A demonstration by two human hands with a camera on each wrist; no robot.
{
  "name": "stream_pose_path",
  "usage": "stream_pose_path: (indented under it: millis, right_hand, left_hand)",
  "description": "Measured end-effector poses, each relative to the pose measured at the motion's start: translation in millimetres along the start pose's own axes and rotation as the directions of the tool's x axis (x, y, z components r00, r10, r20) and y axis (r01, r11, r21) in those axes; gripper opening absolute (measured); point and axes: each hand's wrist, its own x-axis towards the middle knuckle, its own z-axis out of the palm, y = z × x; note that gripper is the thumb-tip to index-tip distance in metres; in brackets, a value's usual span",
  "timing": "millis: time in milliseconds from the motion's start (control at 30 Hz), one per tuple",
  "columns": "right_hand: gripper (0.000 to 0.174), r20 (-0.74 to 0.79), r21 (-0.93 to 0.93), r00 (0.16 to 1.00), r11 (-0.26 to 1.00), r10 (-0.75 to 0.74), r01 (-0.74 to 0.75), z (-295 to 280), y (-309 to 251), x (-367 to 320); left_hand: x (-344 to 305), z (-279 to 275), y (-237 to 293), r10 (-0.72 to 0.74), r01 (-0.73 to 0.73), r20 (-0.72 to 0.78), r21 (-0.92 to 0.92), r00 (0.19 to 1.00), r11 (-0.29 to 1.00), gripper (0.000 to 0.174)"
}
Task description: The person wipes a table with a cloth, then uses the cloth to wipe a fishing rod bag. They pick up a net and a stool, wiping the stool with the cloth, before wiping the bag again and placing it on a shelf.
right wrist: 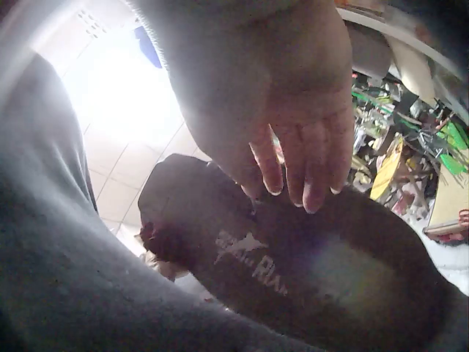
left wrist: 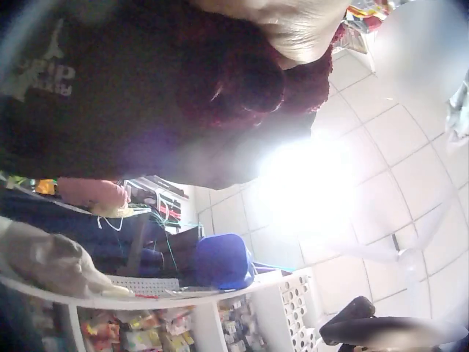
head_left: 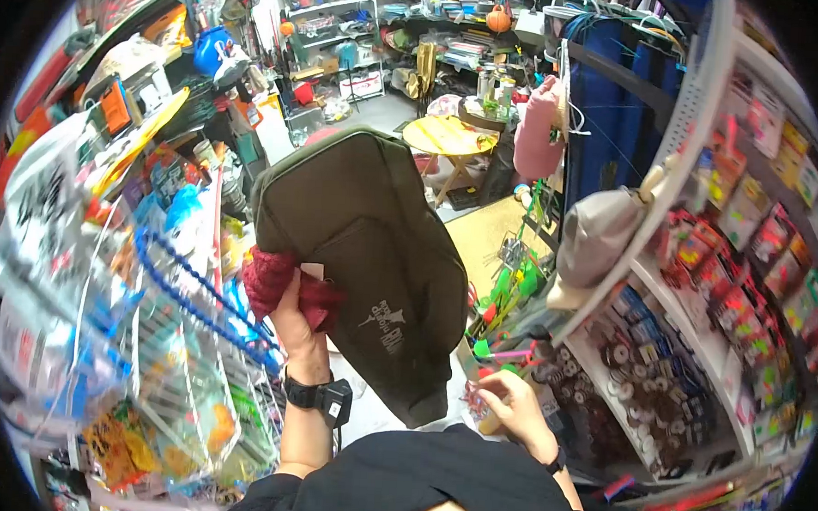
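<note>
Left hand [head_left: 296, 328] on red cloth [head_left: 268, 290], right hand [head_left: 519, 411] free beside the dark bag [head_left: 366, 193]

In the head view, the bag is in front of the person, tilted, its broad end up and its narrow end near the black shirt [head_left: 434, 474]. White print [head_left: 385, 328] shows on its lower part. The left hand grips the bunched cloth against the bag's left side; whether it also holds a handle within the folds, I cannot tell. A black strap [head_left: 307, 394] circles that wrist. The right hand is near the bag's narrow end, fingers loosely bent. A blue cord [head_left: 199, 282] hangs on the left; a grey sack [head_left: 600, 238] hangs by the packed shelf [head_left: 638, 263] on the right. Beyond the bag is a yellow table [head_left: 443, 137].

In the left wrist view, the left hand is at the top, the cloth bunched beneath it and the bag beside it. Lower down, a blue bin [left wrist: 223, 260] sits on the shelf.

In the right wrist view, the right hand's fingers point down, relaxed and slightly parted, over the bag. Whether they touch it is unclear.
</note>
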Motion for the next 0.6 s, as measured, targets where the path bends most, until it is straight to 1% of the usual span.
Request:
stream_pose_path:
  millis: [67,133,167,200,267,300,333,367,400,433,467,500,533,600]
  right_hand:
    - [0.014,0.013,0.153,0.985,0.973,0.172,-0.172,-8,36,44]
    - [0.013,-0.029,0.166,0.989,0.976,0.146,-0.139,-18,75,112]
    - [0.012,0.023,0.204,0.980,0.959,0.196,-0.196,-23,90,141]
    - [0.011,0.059,0.236,0.964,0.934,0.261,-0.268,-25,99,168]
    - [0.012,0.090,0.208,0.982,0.961,0.164,-0.180,-29,119,236]
    - [0.012,0.103,0.212,0.983,0.962,0.151,-0.170,-29,125,271]
    - [0.013,0.127,0.216,0.981,0.961,0.146,-0.171,-30,124,304]
    - [0.013,0.152,0.220,0.978,0.960,0.140,-0.172,-28,125,336]
    - [0.014,0.175,0.148,0.973,0.973,0.150,-0.177,-23,129,366]
    - [0.014,0.172,0.145,0.980,0.982,0.098,-0.124,-16,137,396]
    - [0.014,0.169,0.142,0.985,0.987,0.046,-0.070,-6,145,425]
    - [0.015,0.183,0.156,0.982,0.985,0.050,-0.079,1,150,450]
    - [0.015,0.172,0.118,0.985,0.993,0.009,-0.030,12,161,474]
    - [0.015,0.276,0.091,0.959,0.991,0.067,-0.096,27,195,530]
  left_hand:
    - [51,13,-47,0.015,-0.015,-0.026,-0.003,1.000,1.000,0.010]
    - [99,30,-88,0.047,-0.049,-0.087,-0.013,0.995,0.999,0.009]
    - [120,42,-104,0.049,-0.055,-0.094,-0.059,0.994,0.997,0.013]
    - [142,51,-121,0.064,-0.071,-0.108,-0.057,0.992,0.996,0.013]
    - [187,68,-147,0.036,-0.037,-0.050,-0.018,0.998,0.999,0.013]
    - [208,79,-162,0.034,-0.039,-0.141,-0.036,0.989,0.999,0.013]
    - [227,89,-174,0.038,-0.044,-0.151,-0.040,0.988,0.998,0.013]
    - [247,95,-186,0.034,-0.037,-0.121,-0.020,0.992,0.999,0.013]
    - [269,98,-199,0.030,-0.030,-0.090,0.001,0.995,1.000,0.013]
    - [293,101,-214,0.085,-0.084,-0.100,0.019,0.991,0.996,0.012]
    - [316,102,-229,0.091,-0.090,-0.112,0.014,0.990,0.996,0.012]
    - [338,103,-243,0.107,-0.105,-0.110,0.019,0.988,0.994,0.012]
    - [364,101,-256,0.121,-0.118,-0.101,0.029,0.987,0.993,0.011]
    - [421,91,-286,0.144,-0.141,-0.117,0.030,0.983,0.990,0.012]
